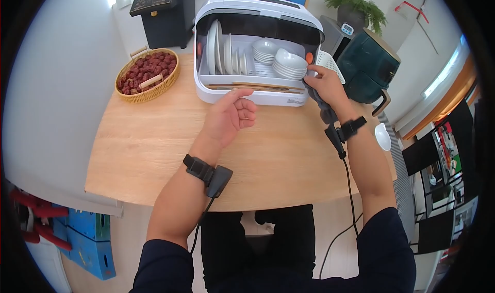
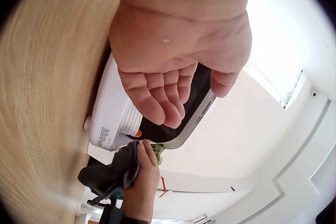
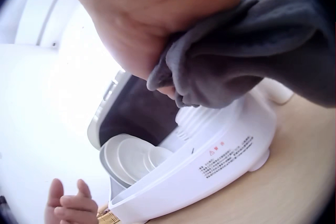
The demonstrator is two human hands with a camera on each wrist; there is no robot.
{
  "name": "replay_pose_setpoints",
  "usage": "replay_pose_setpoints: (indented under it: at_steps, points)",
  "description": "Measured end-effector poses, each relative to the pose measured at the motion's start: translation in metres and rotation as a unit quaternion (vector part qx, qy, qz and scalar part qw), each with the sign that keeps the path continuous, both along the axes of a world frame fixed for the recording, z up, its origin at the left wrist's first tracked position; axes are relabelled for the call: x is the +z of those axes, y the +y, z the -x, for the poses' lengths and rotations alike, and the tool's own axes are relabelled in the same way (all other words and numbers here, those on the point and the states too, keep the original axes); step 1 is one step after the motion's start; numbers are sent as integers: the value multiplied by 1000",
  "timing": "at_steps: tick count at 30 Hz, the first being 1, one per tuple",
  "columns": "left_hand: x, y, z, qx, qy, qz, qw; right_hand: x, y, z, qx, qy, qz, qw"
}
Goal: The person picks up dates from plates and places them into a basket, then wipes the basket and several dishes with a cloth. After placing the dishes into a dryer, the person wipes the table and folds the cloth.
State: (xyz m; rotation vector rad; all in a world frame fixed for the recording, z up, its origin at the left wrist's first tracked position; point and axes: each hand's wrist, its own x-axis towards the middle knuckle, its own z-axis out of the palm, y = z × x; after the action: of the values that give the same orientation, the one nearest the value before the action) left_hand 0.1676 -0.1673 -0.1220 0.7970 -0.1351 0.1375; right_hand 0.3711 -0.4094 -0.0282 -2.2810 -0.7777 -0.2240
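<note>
A white dish cabinet (image 1: 206, 94) with its dark lid raised holds upright plates (image 1: 212, 48), stacked bowls (image 1: 290, 63) and chopsticks along its front. At its right front corner my right hand (image 1: 330, 89) grips a dark grey cloth (image 1: 322, 107), which hangs below the fingers; in the right wrist view the cloth (image 3: 220, 61) covers most of the fingertips. My left hand (image 1: 229, 118), palm up with relaxed, slightly bent fingers, is near the cabinet's front edge and holds nothing. The left wrist view shows its palm (image 2: 181, 40).
On the wooden table (image 1: 258, 164), a basket of dark red fruit (image 1: 149, 74) stands left of the cabinet. To the right are a white perforated basket (image 1: 330, 63), a dark green appliance (image 1: 366, 66) and a small white dish (image 1: 382, 137). Cables hang from both wrists.
</note>
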Motion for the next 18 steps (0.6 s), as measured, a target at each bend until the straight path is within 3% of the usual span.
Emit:
replay_pose_setpoints:
  at_steps: [3, 6, 7, 9, 13, 18]
  points:
    - [-6, 2, 0, -14, -5, 14, 1000, 5, -44, 39, -29, -3, 17, 999]
    - [-10, -1, -3, -23, -11, 18, 1000, 28, -105, 90, -149, 23, 197, 969]
    - [-9, -2, -4, -26, -15, 14, 999, 25, -128, 94, -176, 29, 202, 963]
    - [-6, -4, -6, -41, -12, 9, 999, 7, -164, 90, -257, -65, 276, 924]
    - [-5, -7, -6, -23, -4, -17, 1000, -12, -223, 68, -348, -11, 333, 876]
    - [-7, -6, -6, -6, 14, -39, 999, -46, -263, 43, -351, -16, 386, 853]
